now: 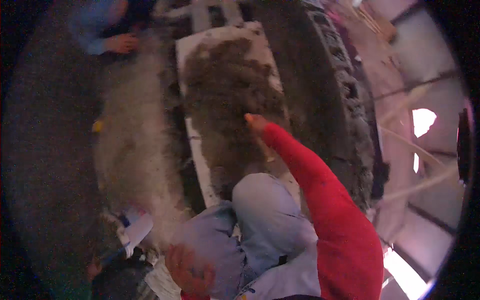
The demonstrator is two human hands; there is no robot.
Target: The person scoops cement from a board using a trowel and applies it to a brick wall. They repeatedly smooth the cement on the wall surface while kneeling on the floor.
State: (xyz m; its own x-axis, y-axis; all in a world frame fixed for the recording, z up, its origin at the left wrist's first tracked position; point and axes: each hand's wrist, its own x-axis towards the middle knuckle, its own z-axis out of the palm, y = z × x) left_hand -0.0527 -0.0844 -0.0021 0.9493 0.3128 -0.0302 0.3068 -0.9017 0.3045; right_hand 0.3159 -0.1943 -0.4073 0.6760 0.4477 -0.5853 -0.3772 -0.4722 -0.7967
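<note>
My right hand (pixel 258 123), at the end of a red sleeve, reaches down to a pale board (pixel 196 150) on the ground. Its fingers look closed, with a small orange spot (pixel 248 118) at their tips; I cannot make out what that is. Dark, crumbly, soil-like material (pixel 227 95) covers most of the board, and the hand is over or touching it. My left hand (pixel 190 270) is beside my left thigh, its fingers blurred but loosely apart, with nothing visible in it. My knees (pixel 265 200), in light trousers, are at the board's near end.
At the far left a person's hand (pixel 121 43) shows below a blue sleeve. A white and blue cap-like object (pixel 137 230) and dark cloth (pixel 120 280) lie low on the left. A lumpy grey ridge (pixel 350 90) runs along the right, beside pale sheeting (pixel 425 55) and poles.
</note>
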